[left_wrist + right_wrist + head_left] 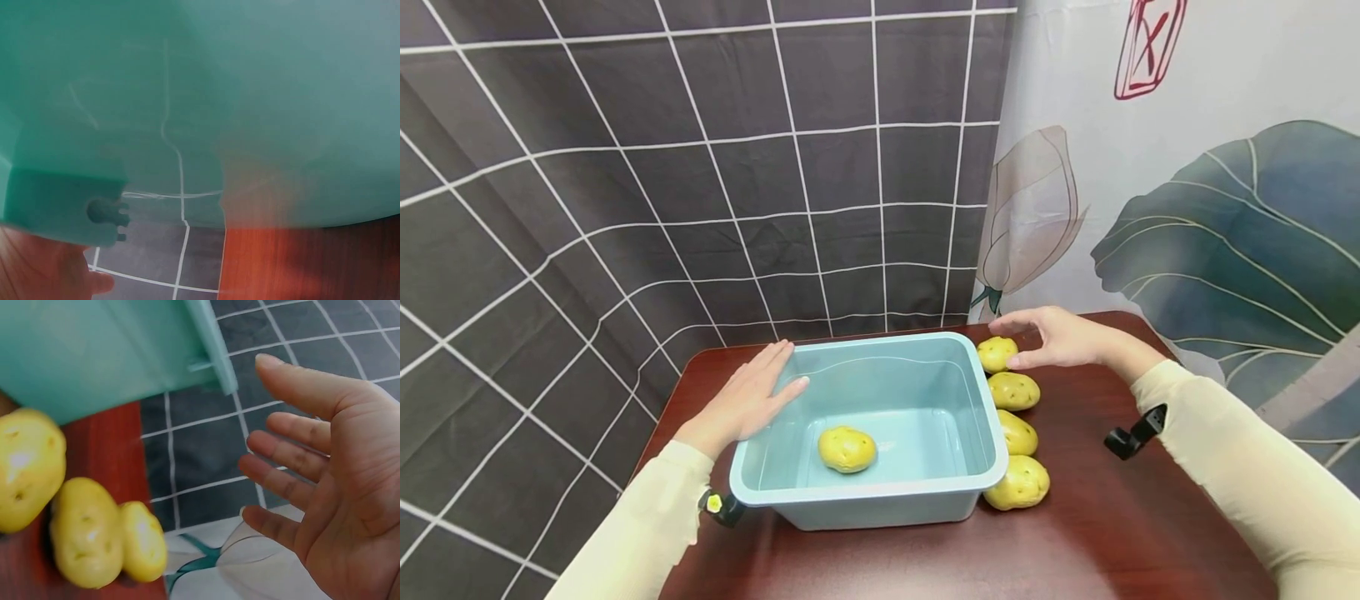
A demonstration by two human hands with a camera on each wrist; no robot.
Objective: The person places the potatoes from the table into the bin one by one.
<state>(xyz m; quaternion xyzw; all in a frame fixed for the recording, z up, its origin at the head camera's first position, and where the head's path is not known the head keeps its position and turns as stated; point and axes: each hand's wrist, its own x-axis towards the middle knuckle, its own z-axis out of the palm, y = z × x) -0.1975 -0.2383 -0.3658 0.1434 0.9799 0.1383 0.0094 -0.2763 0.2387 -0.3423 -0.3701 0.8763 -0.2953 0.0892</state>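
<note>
Right hand (1060,337) released, fingers apart, nothing held; farthest potato (997,355) just beside its fingertips. 3 other potatoes (1018,433) in row bodyward of right hand; 1 loose potato (847,449) in tub (865,492), between hands. Left hand (748,396) rests on rim, fingers straight, not clenched. Potatoes probably firm, light, smooth, may roll; best pinched across middle. Tub likely stiff; steady at rim.

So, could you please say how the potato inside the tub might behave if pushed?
The potato may roll unevenly, being rounded but oblong. It could slide, since the tub has a smooth-looking floor, but the raised walls would probably stop it.
</note>
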